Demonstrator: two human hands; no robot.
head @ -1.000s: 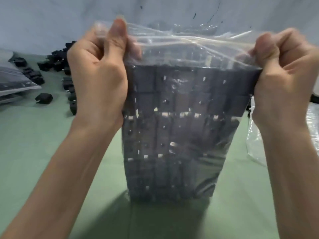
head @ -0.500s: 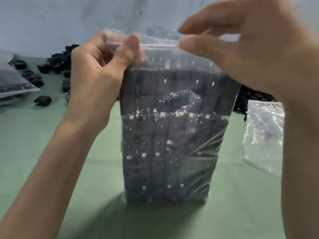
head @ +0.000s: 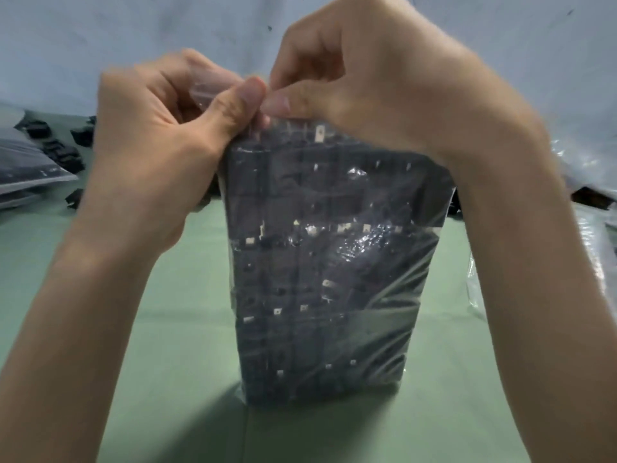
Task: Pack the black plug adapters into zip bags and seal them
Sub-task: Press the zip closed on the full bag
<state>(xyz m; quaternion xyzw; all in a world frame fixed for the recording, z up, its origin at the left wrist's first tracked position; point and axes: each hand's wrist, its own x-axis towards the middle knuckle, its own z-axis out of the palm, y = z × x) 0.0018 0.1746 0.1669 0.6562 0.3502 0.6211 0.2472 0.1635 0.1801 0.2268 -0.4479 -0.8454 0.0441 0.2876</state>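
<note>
Head view: I see left hand (head: 157, 142) and right hand (head: 384, 85) pinching the upright zip bag (head: 327, 269)'s top; adapters (head: 283, 329) fill it, seal seemingly unfinished.

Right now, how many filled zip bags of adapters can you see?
2: one standing upright on the green table, its top pinched by left hand and right hand; one lying flat at far left. Others may be hidden.
</note>
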